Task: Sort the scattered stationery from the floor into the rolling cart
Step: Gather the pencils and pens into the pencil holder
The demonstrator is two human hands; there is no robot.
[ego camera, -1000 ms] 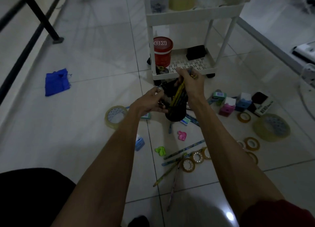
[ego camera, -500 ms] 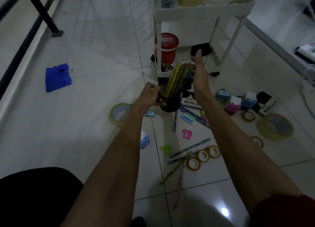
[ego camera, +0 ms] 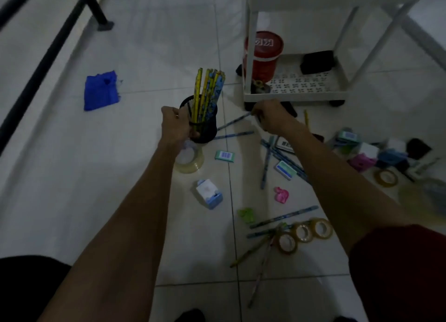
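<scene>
The left hand (ego camera: 177, 126) is clenched round the rim and wall of a black mesh cup (ego camera: 205, 126), which holds a bundle of yellow and blue pencils (ego camera: 208, 89) standing nearly upright. Whether the cup rests on the tiles or is lifted over the clear tape roll (ego camera: 190, 163) just below it is hard to judge. The right hand (ego camera: 270, 115) is low, just in front of the rolling cart (ego camera: 294, 97), with its fingers curled at the upper-right end of a blue pencil (ego camera: 233, 122) lying on the floor. The back of the hand covers the contact, so I cannot tell whether it already pinches the pencil. That pencil is what the coming move turns on. It lies between the 2 hands, and its long axis slants from the right hand down and left towards the cup's base. The right hand is the nearer, and the pencil would need tipping upright to join the bundle. A second blue pencil (ego camera: 234, 135) lies just below it on nearly the same slant. More stationery is scattered to the right and nearer the person. The right forearm hides part of a crossed heap of pencils (ego camera: 266, 162), the cart's upper tiers are cut off at the top edge, and the dim, blurred things at far right are hard to name.
</scene>
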